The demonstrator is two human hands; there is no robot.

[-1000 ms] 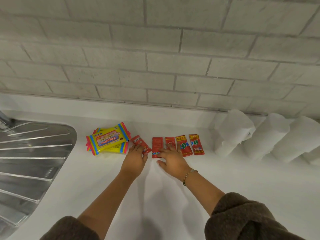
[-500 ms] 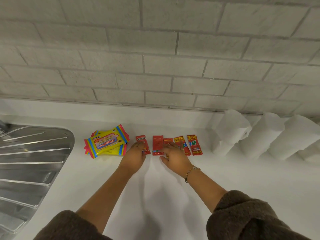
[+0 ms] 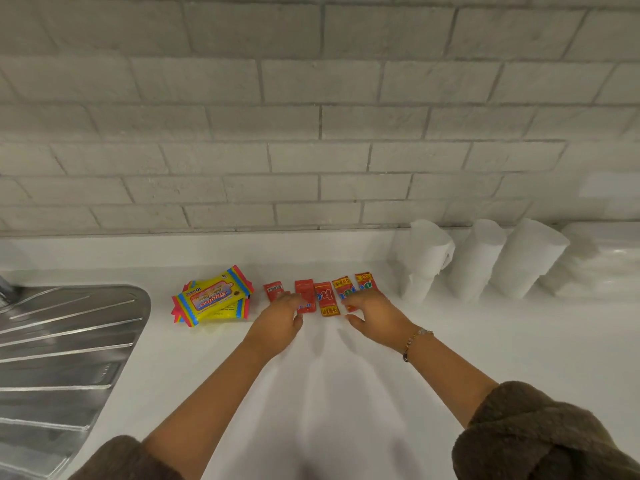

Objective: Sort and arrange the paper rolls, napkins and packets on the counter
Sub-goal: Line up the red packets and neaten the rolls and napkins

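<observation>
Several small red sauce packets [image 3: 324, 297] lie side by side in a row on the white counter [image 3: 346, 393]. My left hand [image 3: 280, 322] rests flat with its fingertips on the two leftmost packets. My right hand [image 3: 375, 315] lies spread over the lower ends of the two rightmost packets. Neither hand grips anything. Left of the row sits a stack of yellow wet-wipe packs [image 3: 213, 297] with striped edges. Three white paper rolls [image 3: 476, 259] lean against the back ledge at the right, and beyond them is a wrapped bundle of white napkins [image 3: 602, 261].
A steel sink drainboard [image 3: 62, 351] fills the left side. A grey brick wall [image 3: 311, 116] rises behind the counter's raised back ledge. Brown fleece sleeves cover both of my forearms near the bottom edge.
The tilted leftmost packet has been straightened into line with the others. My right hand slid right, uncovering the middle packet. The view shifted slightly left and down.
</observation>
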